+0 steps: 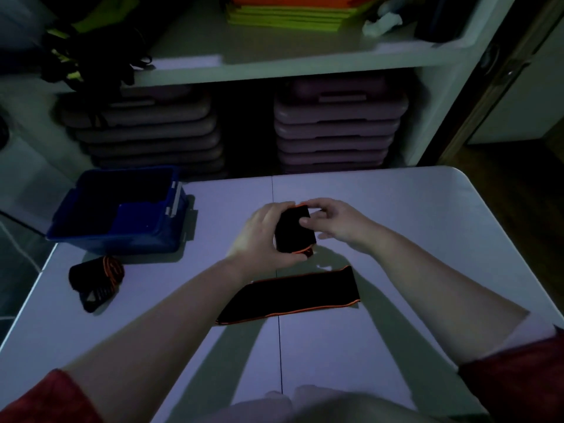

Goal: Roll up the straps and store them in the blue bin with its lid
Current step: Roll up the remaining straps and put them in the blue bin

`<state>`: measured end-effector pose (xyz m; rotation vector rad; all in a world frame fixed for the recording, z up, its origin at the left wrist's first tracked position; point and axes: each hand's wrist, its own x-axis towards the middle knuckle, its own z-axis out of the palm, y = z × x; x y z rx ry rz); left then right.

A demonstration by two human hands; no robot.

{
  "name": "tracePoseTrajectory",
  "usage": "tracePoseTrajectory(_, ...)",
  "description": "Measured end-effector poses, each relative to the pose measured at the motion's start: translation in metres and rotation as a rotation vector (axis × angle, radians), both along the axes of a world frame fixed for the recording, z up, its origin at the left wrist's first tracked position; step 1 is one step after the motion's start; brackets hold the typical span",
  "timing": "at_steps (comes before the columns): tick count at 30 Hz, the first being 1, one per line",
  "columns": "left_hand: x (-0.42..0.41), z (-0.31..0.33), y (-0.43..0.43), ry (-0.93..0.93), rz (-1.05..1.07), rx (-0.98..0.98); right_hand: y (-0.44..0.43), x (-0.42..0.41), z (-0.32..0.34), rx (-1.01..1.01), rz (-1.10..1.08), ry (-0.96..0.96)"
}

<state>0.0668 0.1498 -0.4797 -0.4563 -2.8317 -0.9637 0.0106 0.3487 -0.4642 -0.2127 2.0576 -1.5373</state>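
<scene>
On the table (396, 209), the bin (122, 215) sits at the far left corner, a rolled strap (97, 279) just in front of it, a flat strap (293, 296) nearer the middle, shelves (274, 65) behind.

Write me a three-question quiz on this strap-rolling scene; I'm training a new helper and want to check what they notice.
1. True or false: the blue bin has its lid on.
2. Which hand cups the strap roll from the side nearer the bin: A left, B right?
3. Fill in: the flat strap on the table is black with ____ edging.

Key: 1 false, the bin is open. 2 A, the left hand; the right hand steadies the other side. 3 orange.
</scene>
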Motion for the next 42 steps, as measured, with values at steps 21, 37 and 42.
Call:
tracePoseTrajectory(21,0.022,-0.015,-0.072,0.055,0.034,-0.415,0.067,0.033,-0.021,0.612,0.151,0.758)
tracePoseTrajectory(37,0.108,-0.086,-0.048,-0.363,0.087,-0.651,0.072,0.097,-0.084,0.999,0.516,0.615)
tracePoseTrajectory(42,0.112,-0.094,-0.046,-0.461,0.091,-0.498,0.046,0.100,-0.078,1.026,0.493,0.678)
